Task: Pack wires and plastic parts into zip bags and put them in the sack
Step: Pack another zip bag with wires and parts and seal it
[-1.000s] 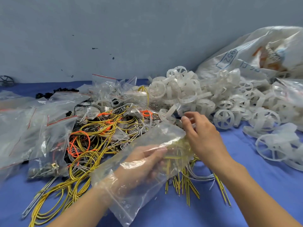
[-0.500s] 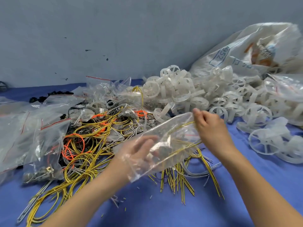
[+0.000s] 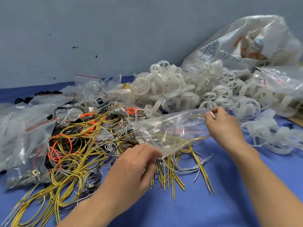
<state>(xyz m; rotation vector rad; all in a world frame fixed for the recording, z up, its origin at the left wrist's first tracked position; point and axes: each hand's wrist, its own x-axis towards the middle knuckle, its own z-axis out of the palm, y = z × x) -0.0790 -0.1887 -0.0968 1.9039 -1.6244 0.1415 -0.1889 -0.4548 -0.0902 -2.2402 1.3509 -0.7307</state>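
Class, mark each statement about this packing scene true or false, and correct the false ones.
1. The right hand pinches the zip bag at its edge. True.
2. Yellow wires lie partly inside the zip bag. True.
3. The plastic wheels are black. False: they are white.
4. The sack lies on the left. False: it lies at the far right, behind the plastic wheels.
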